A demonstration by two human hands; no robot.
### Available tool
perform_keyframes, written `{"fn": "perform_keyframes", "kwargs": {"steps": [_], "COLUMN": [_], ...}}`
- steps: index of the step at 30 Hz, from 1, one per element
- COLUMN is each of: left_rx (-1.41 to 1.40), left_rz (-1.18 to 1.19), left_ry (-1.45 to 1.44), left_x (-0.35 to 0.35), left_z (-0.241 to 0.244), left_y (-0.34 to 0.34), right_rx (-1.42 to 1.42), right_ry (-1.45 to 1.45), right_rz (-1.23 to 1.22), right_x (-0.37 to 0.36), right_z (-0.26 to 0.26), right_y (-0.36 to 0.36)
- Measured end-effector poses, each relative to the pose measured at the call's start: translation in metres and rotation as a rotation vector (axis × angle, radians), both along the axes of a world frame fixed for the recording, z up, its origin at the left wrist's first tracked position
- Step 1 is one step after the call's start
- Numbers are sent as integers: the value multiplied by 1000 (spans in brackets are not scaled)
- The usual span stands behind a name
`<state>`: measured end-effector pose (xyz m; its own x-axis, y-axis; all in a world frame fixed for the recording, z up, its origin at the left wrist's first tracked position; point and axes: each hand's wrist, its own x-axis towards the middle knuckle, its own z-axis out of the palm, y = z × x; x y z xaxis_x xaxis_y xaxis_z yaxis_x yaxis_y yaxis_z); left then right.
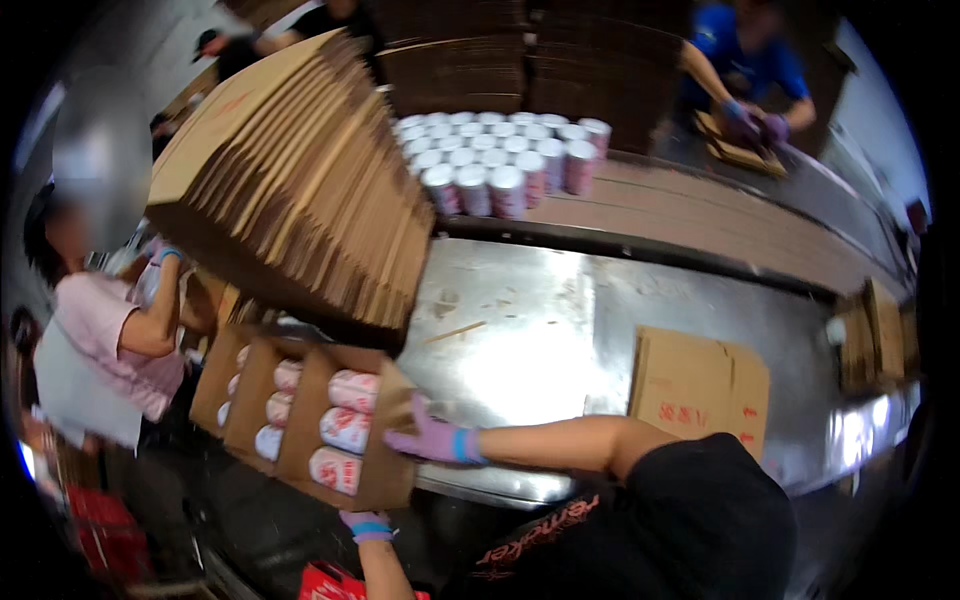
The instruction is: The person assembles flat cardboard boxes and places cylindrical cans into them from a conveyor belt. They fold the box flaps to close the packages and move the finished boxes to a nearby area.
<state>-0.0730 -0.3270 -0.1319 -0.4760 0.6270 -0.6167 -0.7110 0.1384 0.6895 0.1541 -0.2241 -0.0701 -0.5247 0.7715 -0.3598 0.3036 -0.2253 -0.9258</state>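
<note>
An open cardboard carton [386,450] is at lower left, tilted. Upright cardboard panels part its rows of pink and white printed cans [343,427]; whether it is one carton or several side by side, I cannot tell. My right hand [429,435], in a light purple glove with a blue cuff, holds the carton's near side wall with thumb and fingers spread. My left hand [367,523], gloved likewise, supports the carton from its lower edge; its fingers are partly hidden beneath. Behind the carton leans a tall stack of folded cardboard cartons [315,202].
White-lidded cans [472,154] stand grouped beyond the metal table [517,315]. Flat cartons [697,382] lie beside my right arm, with more cardboard [874,337] at far right. A person in pink [112,322] works at left; another in blue [750,67] handles cardboard across the table.
</note>
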Motion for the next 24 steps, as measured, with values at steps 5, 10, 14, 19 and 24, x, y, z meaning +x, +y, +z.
{"fn": "perform_keyframes", "kwargs": {"steps": [5, 10, 14, 19, 24], "left_rx": [8, -488, 34, 499, 335], "left_rz": [-293, -1428, -1692, -1658, -1780], "left_ry": [201, 409, 650, 812, 1536], "left_x": [-64, 38, 179, 336, 427], "left_z": [-40, 66, 88, 14, 22], "left_y": [18, -43, -22, -22, -45], "right_rx": [179, 516, 654, 356, 322], "right_ry": [124, -159, -647, -1272, -1290], "right_rz": [165, -199, -527, -160, -270], "right_x": [51, 217, 343, 393, 446], "right_z": [-3, 7, 32, 62, -2], "right_y": [3, -102, -232, -336, -350]}}
